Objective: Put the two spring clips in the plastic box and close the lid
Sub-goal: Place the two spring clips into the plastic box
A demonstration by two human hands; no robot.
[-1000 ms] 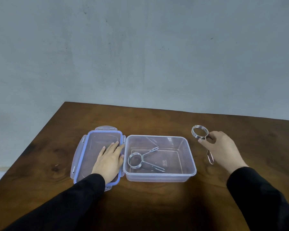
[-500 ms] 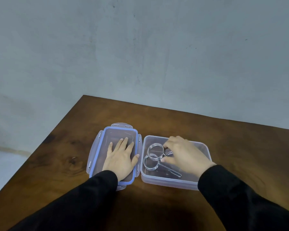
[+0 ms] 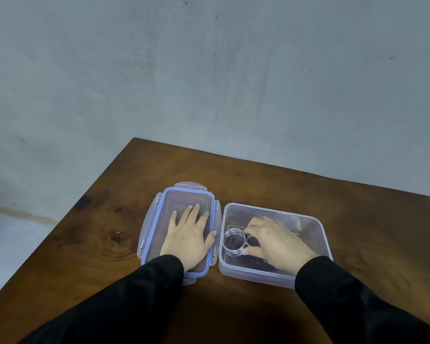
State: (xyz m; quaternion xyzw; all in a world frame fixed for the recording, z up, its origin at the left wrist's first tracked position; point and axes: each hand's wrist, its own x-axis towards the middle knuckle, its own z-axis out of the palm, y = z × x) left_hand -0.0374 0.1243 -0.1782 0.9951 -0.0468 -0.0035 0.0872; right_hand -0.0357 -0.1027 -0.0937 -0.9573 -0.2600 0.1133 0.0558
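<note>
Steel coils of a clip are pinched by the right hand inside the box. The lid, alongside on the table, is pressed by the flat, open left hand.

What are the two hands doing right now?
Left hand: open, flat on the lid.
Right hand: closed on a spring clip inside the plastic box.

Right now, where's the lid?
In the head view the lid lies flat on the table, just left of the open box, with the left hand resting palm-down on it.
</note>
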